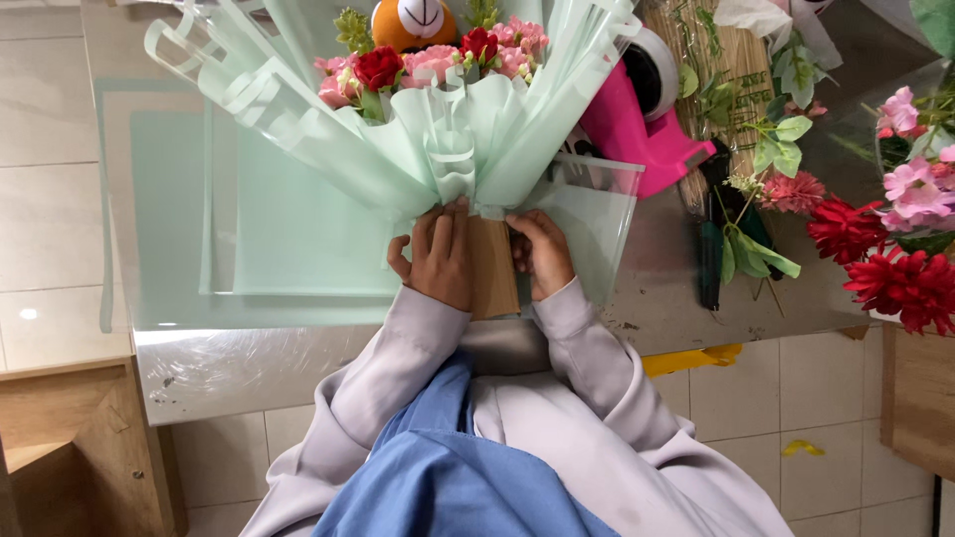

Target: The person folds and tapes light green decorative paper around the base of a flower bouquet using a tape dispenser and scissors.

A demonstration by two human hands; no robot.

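Observation:
A bouquet (pixel 438 119) of pink and red flowers with a small orange plush toy (pixel 413 22) on top is wrapped in pale mint-green paper. Its brown paper-wrapped handle (pixel 492 268) stands upright at the table's near edge. My left hand (pixel 438 254) grips the handle from the left, just under the flared wrapping. My right hand (pixel 542 254) clasps it from the right. Both sleeves are light grey.
Mint-green sheets (pixel 269 229) lie flat on the table to the left. A pink tape dispenser (pixel 642 109), green stems, dark tools (pixel 709 249) and loose red and pink flowers (pixel 895 268) lie to the right. A wooden stool (pixel 70 438) stands at lower left on the tiled floor.

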